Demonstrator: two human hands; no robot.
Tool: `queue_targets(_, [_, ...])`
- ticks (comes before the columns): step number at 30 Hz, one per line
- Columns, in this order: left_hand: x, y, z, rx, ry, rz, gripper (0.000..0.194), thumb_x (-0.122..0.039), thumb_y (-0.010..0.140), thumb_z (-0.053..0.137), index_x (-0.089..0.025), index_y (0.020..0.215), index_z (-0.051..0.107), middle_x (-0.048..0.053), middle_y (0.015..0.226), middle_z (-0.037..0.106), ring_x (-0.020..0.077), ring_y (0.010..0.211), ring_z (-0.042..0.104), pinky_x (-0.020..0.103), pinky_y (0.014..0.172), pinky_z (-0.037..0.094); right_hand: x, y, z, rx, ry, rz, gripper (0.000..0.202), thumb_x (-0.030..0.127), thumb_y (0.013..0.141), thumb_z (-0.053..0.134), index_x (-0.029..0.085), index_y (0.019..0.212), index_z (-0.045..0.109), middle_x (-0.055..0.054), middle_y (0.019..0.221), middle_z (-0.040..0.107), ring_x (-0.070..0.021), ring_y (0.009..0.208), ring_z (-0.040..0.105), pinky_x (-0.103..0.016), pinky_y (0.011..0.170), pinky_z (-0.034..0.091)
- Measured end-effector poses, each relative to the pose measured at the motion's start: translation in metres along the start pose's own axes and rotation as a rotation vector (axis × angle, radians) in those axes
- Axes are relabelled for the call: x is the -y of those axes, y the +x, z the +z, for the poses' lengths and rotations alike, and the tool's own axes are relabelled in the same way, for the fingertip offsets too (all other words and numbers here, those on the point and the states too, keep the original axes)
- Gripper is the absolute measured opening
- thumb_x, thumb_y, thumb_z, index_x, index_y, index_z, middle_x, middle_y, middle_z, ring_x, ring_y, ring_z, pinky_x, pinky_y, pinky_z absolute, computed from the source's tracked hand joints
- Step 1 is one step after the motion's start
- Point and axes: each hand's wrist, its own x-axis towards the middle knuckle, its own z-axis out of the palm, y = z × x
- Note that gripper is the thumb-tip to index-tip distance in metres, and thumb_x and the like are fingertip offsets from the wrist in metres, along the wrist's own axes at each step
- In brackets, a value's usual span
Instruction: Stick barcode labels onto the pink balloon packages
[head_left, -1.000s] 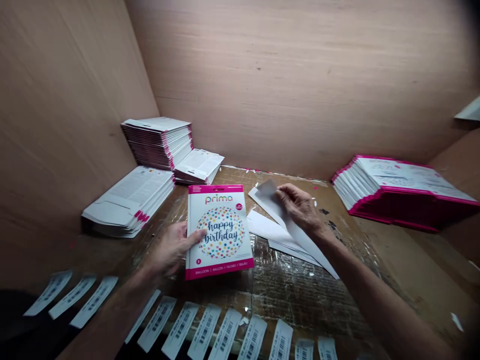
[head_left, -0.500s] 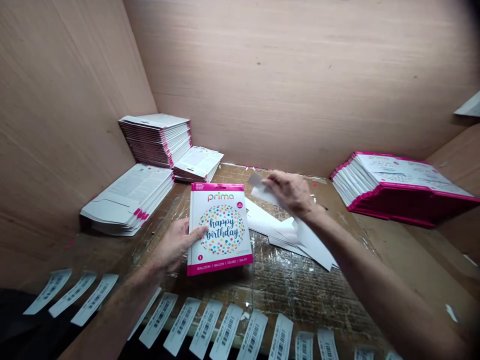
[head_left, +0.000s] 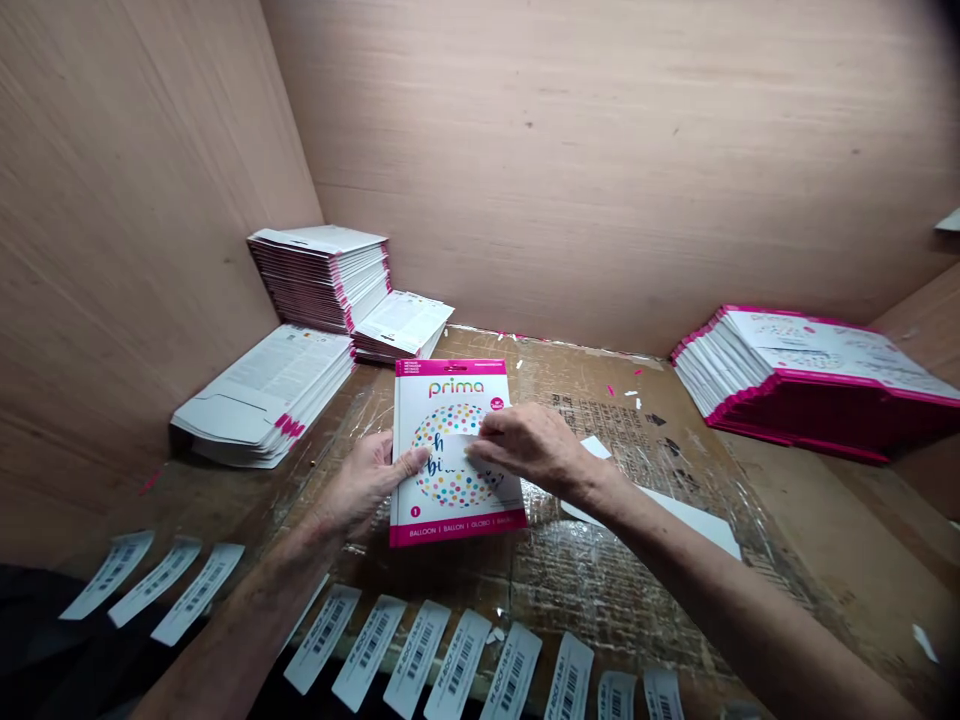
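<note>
A pink-and-white balloon packet, printed "prima" and "happy birthday", is upright in front of me. My left hand grips its left edge, the thumb lying across the front. In front of the packet, my right hand has its fingers pinched on a small pale slip. The slip covers part of the lettering; whether it touches the packet I cannot tell. Beneath and beyond my right forearm lie white paper sheets on the cardboard surface.
Stacks of packets stand at the back left, with a lower pile nearer. More packets lean at the right. Several barcode labels hang along the front edge. Wooden panels enclose the back and sides.
My right hand has come left and down, bringing the pale slip over the packet's front. Fewer white sheets show behind my forearm, and they lie farther right. My left hand keeps its grip.
</note>
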Motion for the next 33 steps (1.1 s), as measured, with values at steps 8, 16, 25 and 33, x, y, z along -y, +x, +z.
queue_targets(8, [0.000,-0.002,0.002,0.051,-0.009,-0.048,0.057,-0.046,0.055,0.087,-0.010,0.095,0.067,0.013,0.085,0.077,0.0312,0.079,0.074,0.038,0.067,0.060,0.028,0.016,0.000,0.054,-0.170,0.075,0.027,0.038,0.085,0.060,0.020,0.067,0.067,-0.003,0.062,0.061,-0.0126,0.056,0.046,-0.028,0.052,0.022])
queue_targets(16, [-0.004,-0.010,-0.006,-0.053,-0.019,0.064,0.052,-0.042,0.063,0.084,-0.011,0.101,0.065,0.012,0.090,0.077,0.0302,0.079,0.074,0.039,0.067,0.061,0.018,-0.003,0.008,-0.321,-0.213,-0.124,0.029,0.044,0.092,0.056,0.019,0.104,0.064,-0.011,0.106,0.065,-0.0222,0.090,0.057,-0.034,0.077,0.042])
queue_targets(25, [-0.005,-0.012,0.005,-0.086,-0.021,0.207,0.053,-0.043,0.063,0.083,-0.014,0.103,0.064,0.011,0.098,0.077,0.0304,0.090,0.072,0.035,0.071,0.061,-0.013,-0.041,0.023,-0.583,0.137,0.152,0.044,0.058,0.090,0.052,0.019,0.084,0.070,-0.007,0.082,0.069,-0.0177,0.071,0.059,-0.030,0.065,0.042])
queue_targets(33, [-0.007,-0.010,0.017,-0.091,0.141,0.250,0.048,-0.044,0.062,0.083,-0.013,0.097,0.068,0.011,0.095,0.077,0.0292,0.085,0.072,0.032,0.069,0.059,-0.007,-0.034,0.034,-0.307,1.324,0.257,0.036,0.045,0.067,0.081,0.017,0.089,0.074,-0.007,0.088,0.075,-0.0216,0.078,0.069,-0.042,0.079,0.056])
